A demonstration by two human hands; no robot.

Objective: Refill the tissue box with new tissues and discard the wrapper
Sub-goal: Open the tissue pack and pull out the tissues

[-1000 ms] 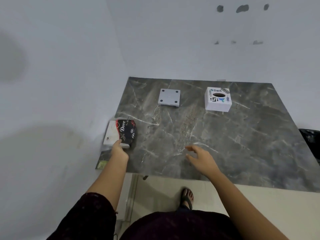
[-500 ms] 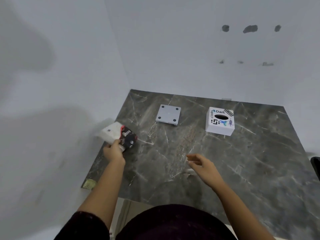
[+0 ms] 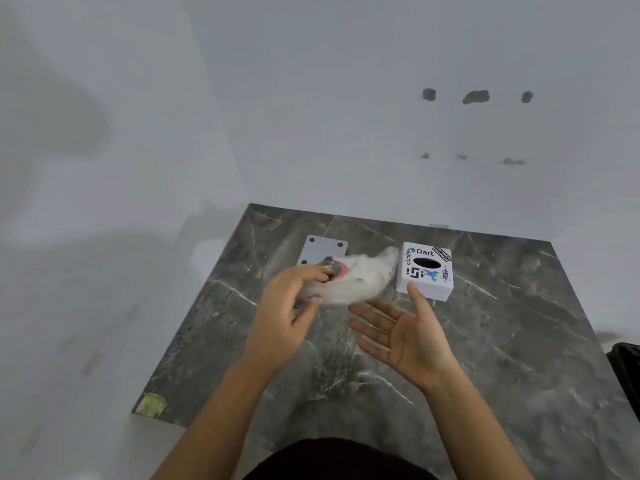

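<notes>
My left hand (image 3: 287, 306) grips a wrapped tissue pack (image 3: 353, 280), white with a dark and red printed end, blurred by motion and held above the table's middle. My right hand (image 3: 405, 332) is palm up with fingers spread, just below and right of the pack, holding nothing. Its fingertip reaches near the front of the white tissue box (image 3: 425, 271), which stands upright with stickers and a dark oval slot on top. A flat grey square plate with corner dots (image 3: 323, 249), perhaps the box's base, lies behind my left hand, partly hidden by the pack.
The dark marble table (image 3: 502, 341) sits in a corner of white walls. A dark bin edge (image 3: 627, 372) shows at the far right. A small yellowish sticker (image 3: 150, 405) marks the table's front left corner.
My left hand lifted the tissue pack from the table's left edge and swung it right toward the middle. My right hand turned palm up and rose toward the pack.
</notes>
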